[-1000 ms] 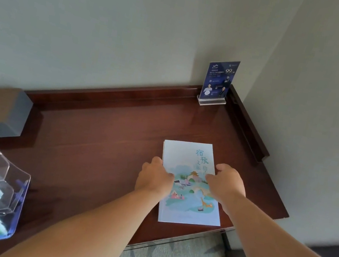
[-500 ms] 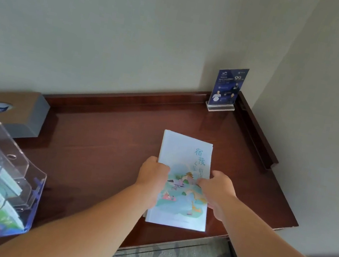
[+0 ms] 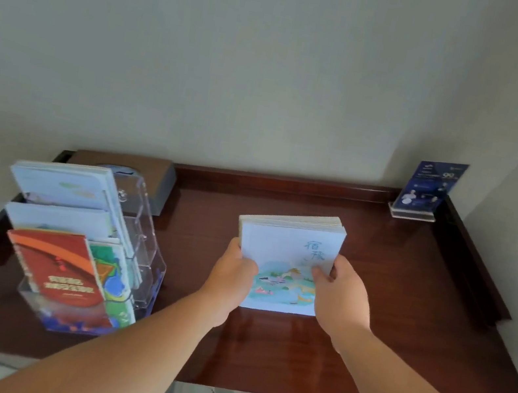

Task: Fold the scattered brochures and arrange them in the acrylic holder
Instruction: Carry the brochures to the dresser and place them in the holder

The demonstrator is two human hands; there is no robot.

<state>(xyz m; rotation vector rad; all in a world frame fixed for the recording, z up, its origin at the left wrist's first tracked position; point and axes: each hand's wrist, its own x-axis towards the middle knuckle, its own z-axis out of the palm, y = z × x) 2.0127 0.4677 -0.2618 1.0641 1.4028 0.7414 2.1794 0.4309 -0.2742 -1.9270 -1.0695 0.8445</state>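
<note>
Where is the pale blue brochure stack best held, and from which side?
Grip the brochure stack by its left and right edges, mid-height, from the near side. It stands tilted on its lower edge on the desk, loose sheets showing on top, so squeezing both sides likely keeps them aligned. The left hand and right hand hold it so.

Hidden and illegible regions.
Fingers of the left hand (image 3: 231,278) and right hand (image 3: 340,294) vanish behind the brochure stack (image 3: 287,246); print on the blue sign card (image 3: 428,188), upper right, is unreadably blurred; the lower edge cuts both forearms.
</note>
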